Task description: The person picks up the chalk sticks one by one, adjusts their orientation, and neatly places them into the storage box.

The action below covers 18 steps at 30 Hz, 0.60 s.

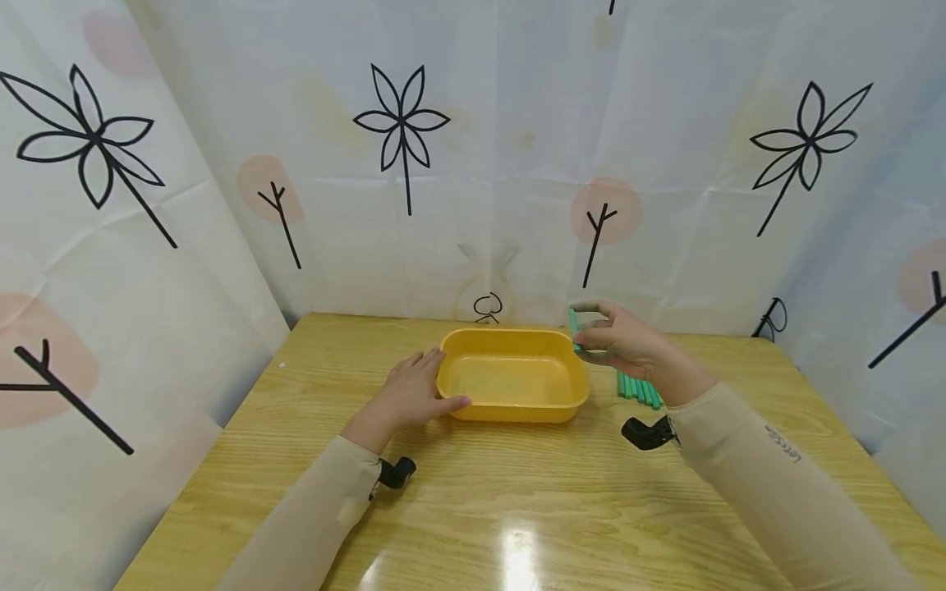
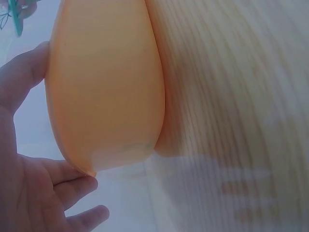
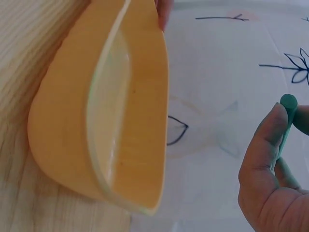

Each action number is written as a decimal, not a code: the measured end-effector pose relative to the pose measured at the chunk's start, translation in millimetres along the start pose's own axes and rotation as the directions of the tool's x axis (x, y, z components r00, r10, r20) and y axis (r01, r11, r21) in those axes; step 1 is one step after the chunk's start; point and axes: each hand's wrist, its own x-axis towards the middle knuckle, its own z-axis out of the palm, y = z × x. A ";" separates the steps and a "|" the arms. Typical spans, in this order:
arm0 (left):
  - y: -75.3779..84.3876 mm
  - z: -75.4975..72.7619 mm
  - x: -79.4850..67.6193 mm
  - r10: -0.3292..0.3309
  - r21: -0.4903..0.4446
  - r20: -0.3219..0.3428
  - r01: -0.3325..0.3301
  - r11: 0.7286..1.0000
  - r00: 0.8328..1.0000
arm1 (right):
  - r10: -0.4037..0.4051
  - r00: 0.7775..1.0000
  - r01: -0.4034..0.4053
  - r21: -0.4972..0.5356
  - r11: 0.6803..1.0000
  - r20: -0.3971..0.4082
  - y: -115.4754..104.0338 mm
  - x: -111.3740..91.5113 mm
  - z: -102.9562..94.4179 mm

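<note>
Reading the clock from the person's seat, with the yellow basin (image 1: 517,413) as its centre, I see the left hand (image 1: 415,390) at nine o'clock. Its fingers are mostly straight, the thumb stretched well apart along the near rim and the fingers touching the rim's left end. At two o'clock the right hand (image 1: 619,338) is raised, pinching a green stick (image 3: 288,102) between thumb and fingers, the gap only as wide as the stick; from the right wrist I see its round end, clear of the basin.

Several more green sticks (image 1: 639,390) lie side by side on the wooden counter (image 1: 480,501) at three o'clock, just beside the basin; the right hand and wrist partly cover them from above. At twelve, beyond the counter, hangs a white curtain (image 1: 502,156) printed with flowers.
</note>
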 end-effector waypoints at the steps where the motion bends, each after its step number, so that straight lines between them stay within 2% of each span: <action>1: 0.1 0.2 -0.3 -0.001 0.002 0.002 0.001 1.000 1.000 | 0.003 1.000 -0.003 0.002 1.000 0.002 0.0 2.4 3.8; 10: -2.1 0.8 1.0 0.013 0.017 -0.013 -0.013 1.000 1.000 | 0.042 0.999 -0.042 0.070 0.997 0.005 -0.7 23.8 34.1; 18: -3.7 1.6 2.5 0.005 0.011 0.007 -0.005 1.000 1.000 | 0.097 0.995 -0.097 0.113 0.989 0.011 6.5 43.0 53.4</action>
